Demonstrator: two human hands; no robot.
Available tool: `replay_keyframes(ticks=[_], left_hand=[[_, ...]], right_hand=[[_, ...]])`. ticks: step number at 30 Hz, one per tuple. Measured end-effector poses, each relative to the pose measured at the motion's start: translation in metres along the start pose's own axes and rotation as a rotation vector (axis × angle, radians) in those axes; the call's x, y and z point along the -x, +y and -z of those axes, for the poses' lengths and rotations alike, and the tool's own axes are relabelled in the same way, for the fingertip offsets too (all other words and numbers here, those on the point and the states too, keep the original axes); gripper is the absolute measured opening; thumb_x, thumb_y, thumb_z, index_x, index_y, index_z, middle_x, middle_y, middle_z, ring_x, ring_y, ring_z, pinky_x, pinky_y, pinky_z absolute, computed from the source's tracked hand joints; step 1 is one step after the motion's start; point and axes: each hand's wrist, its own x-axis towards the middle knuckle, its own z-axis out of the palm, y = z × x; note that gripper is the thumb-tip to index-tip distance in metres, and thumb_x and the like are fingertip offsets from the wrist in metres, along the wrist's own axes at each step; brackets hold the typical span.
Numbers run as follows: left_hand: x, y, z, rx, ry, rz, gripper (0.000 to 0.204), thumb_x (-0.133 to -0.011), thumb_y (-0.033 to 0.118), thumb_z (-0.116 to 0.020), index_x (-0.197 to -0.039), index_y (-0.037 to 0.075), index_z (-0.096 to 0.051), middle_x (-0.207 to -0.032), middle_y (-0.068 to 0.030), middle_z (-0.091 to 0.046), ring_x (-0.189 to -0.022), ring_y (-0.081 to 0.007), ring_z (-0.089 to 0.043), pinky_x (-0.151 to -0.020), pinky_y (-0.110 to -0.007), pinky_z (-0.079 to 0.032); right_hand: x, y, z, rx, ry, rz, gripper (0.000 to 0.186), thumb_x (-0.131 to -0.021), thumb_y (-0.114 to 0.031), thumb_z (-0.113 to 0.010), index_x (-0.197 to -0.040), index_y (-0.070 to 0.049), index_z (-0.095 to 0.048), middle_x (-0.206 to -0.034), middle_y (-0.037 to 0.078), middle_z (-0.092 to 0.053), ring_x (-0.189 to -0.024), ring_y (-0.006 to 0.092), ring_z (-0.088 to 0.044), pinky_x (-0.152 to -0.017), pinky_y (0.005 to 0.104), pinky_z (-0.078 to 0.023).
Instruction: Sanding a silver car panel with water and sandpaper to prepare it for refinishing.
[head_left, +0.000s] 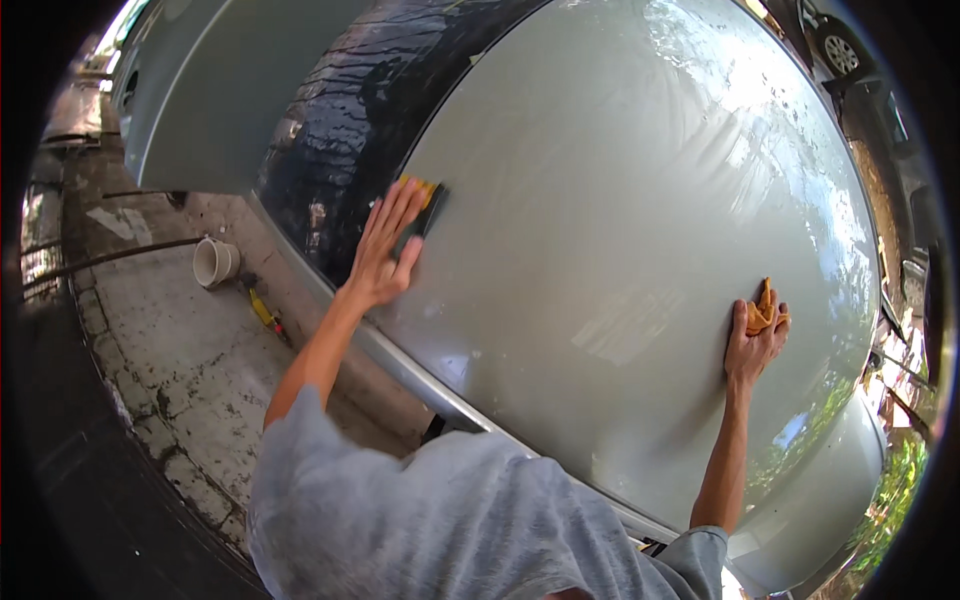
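A silver-grey car roof (560, 220) spreads in front of me, with dull, hazy patches across its surface. At its left end, beside the dark windscreen (345, 125), my left hand (382, 250) presses a yellow-and-black block (434, 205) against the paint. Its fingers lie stretched over the block, with the thumb along the side; the hand hides much of it. Far to the right, my right hand (756, 348) is closed on a bunched orange cloth (766, 314) and rests on the roof. Folds of the cloth stick out past the fingers.
A grey body panel (215, 95) of the car rises at the upper left. On the paved ground to my left stand a white bucket (215, 262) and a yellow bottle (262, 308). The roof's side rail (440, 395) runs just before my body. Another car's wheel (840, 52) shows at the upper right.
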Motion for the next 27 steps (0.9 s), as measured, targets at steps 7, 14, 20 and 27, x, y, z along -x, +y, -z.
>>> replay_keyframes(ticks=[7,14,20,27], left_hand=[[-0.149,-0.02,-0.024,-0.076,0.075,-0.008,0.059,-0.096,0.028,-0.045,-0.152,0.013,-0.035,-0.159,-0.0086,-0.029,-0.149,-0.0271,-0.021,-0.12,-0.046,-0.016],[-0.111,-0.01,-0.017,-0.028,0.023,-0.082,0.058,-0.098,0.031,-0.046,-0.151,0.013,-0.035,-0.159,-0.0085,-0.029,-0.148,-0.026,-0.023,-0.12,-0.044,-0.015],[-0.274,-0.035,-0.046,-0.07,0.058,-0.14,0.057,-0.097,0.031,-0.046,-0.15,0.011,-0.037,-0.157,-0.0098,-0.032,-0.148,-0.0256,-0.024,-0.12,-0.045,-0.015],[-0.152,-0.002,-0.013,-0.007,-0.054,-0.185,0.058,-0.095,0.024,-0.05,-0.15,0.014,-0.038,-0.158,-0.0068,-0.031,-0.148,-0.0261,-0.024,-0.12,-0.047,-0.016]], right_hand=[[-0.005,0.009,-0.013,-0.02,-0.049,0.042,0.068,-0.089,-0.05,-0.065,-0.142,-0.011,-0.049,-0.142,0.024,-0.041,-0.132,0.0396,-0.04,-0.11,0.0504,-0.03],[0.003,-0.006,0.007,0.073,-0.018,-0.006,0.067,-0.088,-0.045,-0.067,-0.142,-0.01,-0.049,-0.142,0.025,-0.04,-0.133,0.0404,-0.038,-0.11,0.0513,-0.028],[0.005,-0.008,-0.009,-0.048,-0.099,-0.03,0.074,-0.083,-0.047,-0.07,-0.143,-0.01,-0.048,-0.145,0.027,-0.039,-0.136,0.046,-0.032,-0.113,0.0548,-0.02],[0.004,-0.004,0.008,-0.007,-0.075,-0.078,0.069,-0.085,-0.041,-0.069,-0.143,-0.01,-0.048,-0.146,0.025,-0.037,-0.138,0.0434,-0.03,-0.114,0.0537,-0.02]])
